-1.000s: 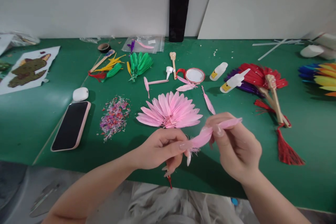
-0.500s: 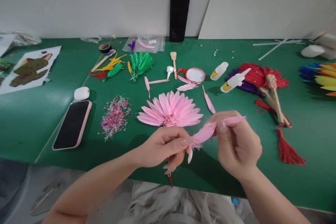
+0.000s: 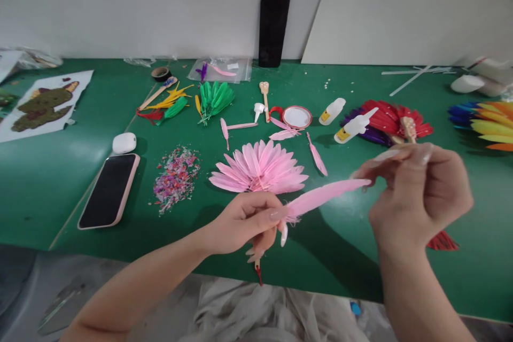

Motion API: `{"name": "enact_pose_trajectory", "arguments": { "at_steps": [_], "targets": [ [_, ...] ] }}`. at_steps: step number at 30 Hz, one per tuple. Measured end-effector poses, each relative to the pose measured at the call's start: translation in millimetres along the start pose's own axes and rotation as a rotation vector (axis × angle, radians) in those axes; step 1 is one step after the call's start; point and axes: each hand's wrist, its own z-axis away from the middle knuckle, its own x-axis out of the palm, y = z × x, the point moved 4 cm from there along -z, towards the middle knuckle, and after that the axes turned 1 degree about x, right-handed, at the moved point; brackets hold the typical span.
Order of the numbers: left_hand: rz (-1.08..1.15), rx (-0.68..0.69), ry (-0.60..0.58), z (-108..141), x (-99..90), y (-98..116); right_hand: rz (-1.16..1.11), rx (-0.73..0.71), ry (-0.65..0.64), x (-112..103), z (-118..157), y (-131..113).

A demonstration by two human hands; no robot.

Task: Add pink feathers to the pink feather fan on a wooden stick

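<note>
My left hand (image 3: 250,222) is closed, its thumb and forefinger pinching the base of a single pink feather (image 3: 326,195). The feather points up and right, with loose fluff at its quill end. Below these fingers a stick end with a red cord (image 3: 258,272) shows; the hand hides most of it. Just beyond lies a fan of pink feathers (image 3: 262,165), its lower middle covered by the hand. At the feather's free tip is my right hand (image 3: 420,192), fingers loosely bent and thumb apart from the forefinger. One of its fingertips is at or touching the tip.
Two glue bottles (image 3: 332,111) (image 3: 355,127) and a round red-rimmed lid (image 3: 297,116) lie behind. Loose pink feathers (image 3: 316,155), green feathers (image 3: 216,99) and a heap of coloured chips (image 3: 176,176) surround the fan. A phone (image 3: 109,191) lies left; a red feather fan (image 3: 388,115) lies right.
My right hand has slid rightward off the feather's middle to its tip, and its fingers have loosened. The feather now looks straighter. My left hand has shifted slightly left.
</note>
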Motion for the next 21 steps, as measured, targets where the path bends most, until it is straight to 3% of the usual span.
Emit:
{"name": "enact_pose_trajectory", "arguments": {
  "at_steps": [1, 4, 6, 8, 15, 21],
  "targets": [
    [-0.004, 0.002, 0.002, 0.2, -0.3, -0.3, -0.042, 0.007, -0.04, 0.5, -0.9, 0.8],
    [-0.033, 0.001, 0.02, 0.3, -0.7, -1.9, -0.158, 0.035, -0.327, 7.2, 5.7, 2.9],
    [-0.047, -0.008, 0.05, 0.4, -0.9, -3.2, -0.164, 0.027, -0.519, 12.3, 15.0, 1.9],
    [-0.064, -0.026, 0.082, 0.5, -0.7, -4.3, -0.123, -0.012, -0.626, 16.5, 23.0, -1.2],
    [-0.137, -0.074, 0.105, -0.4, 1.5, -3.6, -0.06, -0.016, -0.627, 23.3, 28.0, -8.8],
    [-0.166, -0.045, 0.095, 0.7, 0.1, -3.3, -0.008, 0.061, -0.538, 20.6, 24.2, -8.1]
  ]
}}
